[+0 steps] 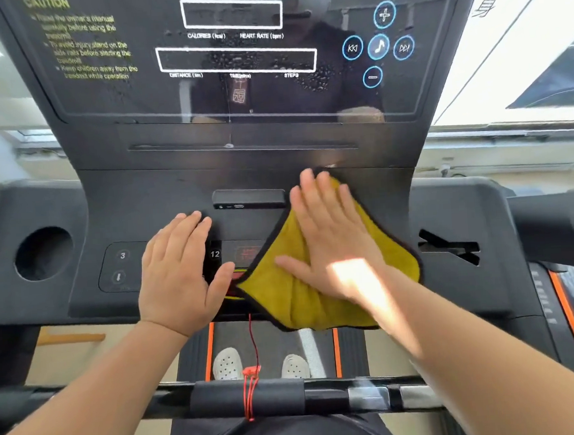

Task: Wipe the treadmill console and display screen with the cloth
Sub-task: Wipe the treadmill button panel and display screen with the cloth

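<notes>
A yellow cloth with a black edge (283, 285) lies spread on the dark treadmill console (162, 205), right of centre, over the button panel. My right hand (331, 238) presses flat on the cloth, fingers together and pointing up. My left hand (180, 272) rests flat and bare on the console just left of the cloth, partly covering the speed buttons. Above, the glossy display screen (270, 92) shows white readout boxes, blue media icons and yellow caution text, with water droplets on it.
A round cup holder (43, 253) sits at the console's left, a slot (451, 248) at its right. A red safety cord (253, 386) hangs to the front handlebar (250, 398). The belt and my white shoes (228, 364) show below. Windows lie beyond on both sides.
</notes>
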`<action>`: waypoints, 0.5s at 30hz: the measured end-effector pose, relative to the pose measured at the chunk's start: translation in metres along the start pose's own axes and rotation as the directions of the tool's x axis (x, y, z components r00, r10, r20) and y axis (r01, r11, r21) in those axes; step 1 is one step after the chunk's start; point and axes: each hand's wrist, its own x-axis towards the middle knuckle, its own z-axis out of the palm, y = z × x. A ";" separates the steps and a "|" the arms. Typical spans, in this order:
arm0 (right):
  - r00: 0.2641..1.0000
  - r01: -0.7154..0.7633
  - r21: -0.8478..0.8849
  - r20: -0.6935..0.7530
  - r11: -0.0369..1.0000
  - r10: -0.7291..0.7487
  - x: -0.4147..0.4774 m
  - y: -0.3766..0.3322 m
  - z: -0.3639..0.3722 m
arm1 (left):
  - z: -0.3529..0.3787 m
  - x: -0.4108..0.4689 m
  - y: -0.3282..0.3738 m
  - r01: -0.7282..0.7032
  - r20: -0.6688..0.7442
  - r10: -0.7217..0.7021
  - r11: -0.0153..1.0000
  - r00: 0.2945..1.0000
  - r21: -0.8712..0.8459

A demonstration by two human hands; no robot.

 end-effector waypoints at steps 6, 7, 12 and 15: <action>0.978 0.210 -0.027 0.012 0.977 -0.210 -0.052 0.028 0.020 | 0.000 0.000 -0.001 0.010 -0.001 -0.010 1.000 1.000 -0.013; 0.982 0.186 -0.028 0.019 0.982 -0.185 -0.057 0.040 0.018 | 0.000 0.000 -0.001 0.009 0.002 -0.009 1.000 1.000 -0.014; 0.995 -0.085 -0.009 0.042 0.996 0.085 -0.040 0.065 0.003 | -0.001 0.000 -0.001 0.018 0.010 -0.018 1.000 1.000 -0.018; 0.977 -0.210 0.029 0.030 0.977 0.209 -0.020 0.036 0.000 | 0.000 0.000 -0.001 0.008 -0.007 -0.008 1.000 1.000 -0.018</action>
